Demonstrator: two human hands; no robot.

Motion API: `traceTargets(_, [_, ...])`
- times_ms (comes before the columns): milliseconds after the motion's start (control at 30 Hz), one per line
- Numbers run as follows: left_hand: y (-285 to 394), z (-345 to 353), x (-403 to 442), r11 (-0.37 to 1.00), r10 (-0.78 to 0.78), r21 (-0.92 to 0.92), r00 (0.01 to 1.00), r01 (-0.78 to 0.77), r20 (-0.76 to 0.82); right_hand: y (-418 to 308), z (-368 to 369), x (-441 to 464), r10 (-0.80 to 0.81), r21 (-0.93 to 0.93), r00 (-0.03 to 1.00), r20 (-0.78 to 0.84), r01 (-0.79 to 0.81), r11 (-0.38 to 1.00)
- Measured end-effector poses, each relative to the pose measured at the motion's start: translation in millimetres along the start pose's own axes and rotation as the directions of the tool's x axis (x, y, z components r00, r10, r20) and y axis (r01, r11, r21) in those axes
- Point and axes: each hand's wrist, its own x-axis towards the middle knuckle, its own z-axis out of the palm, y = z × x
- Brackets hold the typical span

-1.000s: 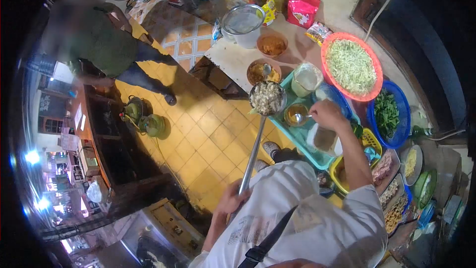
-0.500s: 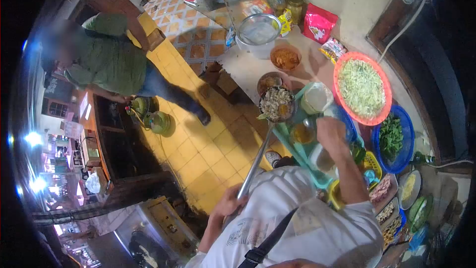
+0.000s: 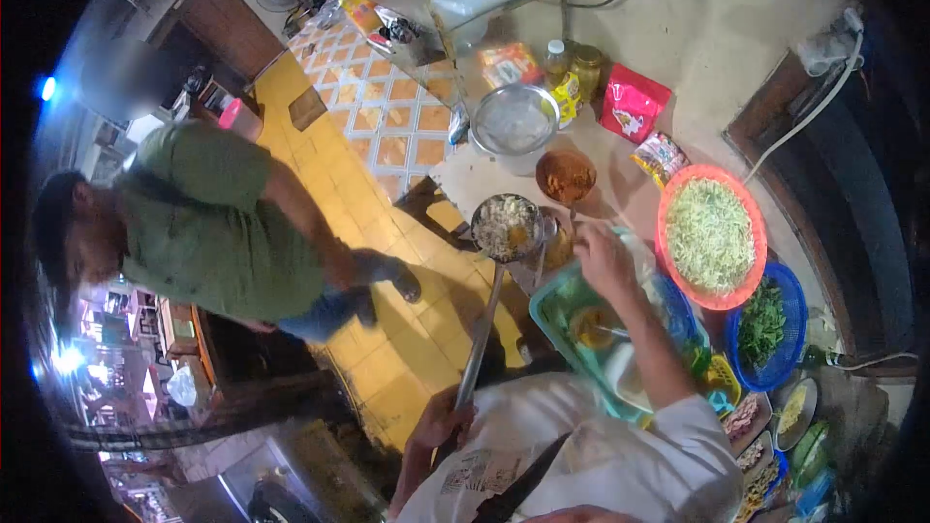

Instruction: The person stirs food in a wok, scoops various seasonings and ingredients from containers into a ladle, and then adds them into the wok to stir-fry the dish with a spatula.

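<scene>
My left hand (image 3: pixel 446 421) is wrapped round the metal handle of a long ladle (image 3: pixel 479 334). The ladle's round bowl holds pale chopped food (image 3: pixel 502 225) with an orange-brown patch on its right side. My right hand (image 3: pixel 605 261) is closed, its fingertips at the thin handle of a spoon (image 3: pixel 573 217), beside a bowl of reddish-brown paste (image 3: pixel 566 177). The spoon's far end is hard to make out. Another small bowl (image 3: pixel 558 248) sits partly hidden between the ladle and my right hand. Under my right forearm is a green plastic basket (image 3: pixel 552 305) with containers in it.
Shredded cabbage fills an orange basket (image 3: pixel 711 237); leafy greens lie in a blue basket (image 3: pixel 767 327). A metal bowl (image 3: pixel 514 120), a pink packet (image 3: pixel 635 103) and jars stand at the back. A person in a green shirt (image 3: pixel 218 223) stands on the left, on the yellow floor.
My right hand has moved left and away from me, from above the green basket to beside the paste bowl. The ladle has shifted slightly left. The person in green has come closer.
</scene>
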Motion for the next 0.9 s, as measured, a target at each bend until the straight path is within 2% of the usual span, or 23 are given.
traceTargets(67, [-3,-17,14,1.0,0.002,0.006,1.0,-0.002,-0.02,12,27,36,0.247,-0.209,0.968,-0.035,-0.249,0.946])
traceTargets(100, [-9,-30,25,1.0,-0.001,0.024,1.0,0.001,-0.002,20,42,52,0.251,-0.215,0.967,-0.049,-0.255,0.943])
traceTargets(133, [-9,-43,34,0.999,-0.005,0.046,1.0,0.004,0.019,31,56,66,0.391,-0.231,0.92,-0.003,-0.381,0.895])
traceTargets(167, [11,-47,36,0.988,-0.022,0.155,1.0,0.024,-0.012,40,70,74,0.529,-0.25,0.848,0.04,-0.504,0.826])
traceTargets(200, [13,-59,44,0.986,-0.017,0.169,1.0,0.015,0.009,51,84,79,0.542,-0.252,0.84,0.018,-0.52,0.816])
traceTargets(267, [7,-85,63,0.973,0.092,0.205,0.994,-0.101,0.053,70,96,90,0.791,-0.138,0.544,0.28,-0.793,0.594])
traceTargets(300, [3,-95,71,0.967,0.171,0.183,0.985,-0.175,0.039,70,91,93,0.796,-0.146,0.545,0.262,-0.793,0.591])
traceTargets(333, [14,-104,74,0.968,0.178,0.169,0.983,-0.184,0.05,69,88,91,0.724,-0.259,0.67,0.164,-0.679,0.687])
traceTargets(367, [26,-115,73,0.984,0.06,0.16,0.995,-0.072,0.079,69,86,91,0.62,-0.381,0.779,0.09,-0.549,0.744])
traceTargets(400, [36,-127,75,0.986,-0.063,0.158,0.992,0.045,0.112,77,86,92,0.625,-0.397,0.775,0.087,-0.549,0.736])
traceTargets(433, [43,-138,83,0.973,0.039,0.219,0.983,-0.078,0.178,88,90,88,0.564,-0.362,0.825,0.037,-0.515,0.777])
traceTargets(467, [45,-148,91,0.971,-0.004,0.236,0.982,-0.042,0.19,97,95,83,0.5,-0.328,0.866,-0.018,-0.478,0.815])
traceTargets(533, [63,-159,101,0.918,0.039,0.379,0.975,-0.121,0.218,92,91,85,0.516,-0.294,0.855,-0.046,-0.505,0.811])
traceTargets(567, [74,-160,103,0.917,0.033,0.379,0.972,-0.121,0.231,89,89,84,0.523,-0.246,0.85,-0.064,-0.521,0.817])
traceTargets(633, [92,-162,103,0.913,0.132,0.356,0.969,-0.201,0.207,82,83,81,0.58,-0.248,0.806,-0.118,-0.59,0.769])
traceTargets(700, [92,-173,109,0.931,0.06,0.338,0.97,-0.14,0.235,83,85,76,0.629,-0.233,0.758,-0.174,-0.652,0.721])
traceTargets(767, [97,-180,115,0.945,-0.004,0.317,0.967,-0.08,0.255,99,91,61,0.558,-0.179,0.779,-0.285,-0.615,0.768])
traceTargets(800, [103,-182,117,0.905,-0.033,0.419,0.97,-0.073,0.239,96,92,60,0.558,-0.177,0.779,-0.285,-0.615,0.768])
traceTargets(833, [106,-183,118,0.856,-0.062,0.514,0.974,-0.061,0.219,94,92,57,0.621,-0.107,0.733,-0.276,-0.666,0.738])
traceTargets(867, [103,-184,119,0.854,-0.067,0.517,0.974,-0.056,0.216,91,92,54,0.683,-0.037,0.682,-0.262,-0.714,0.699])
traceTargets(900, [97,-187,123,0.867,-0.064,0.494,0.97,-0.062,0.234,83,90,54,0.689,-0.029,0.677,-0.261,-0.719,0.695])
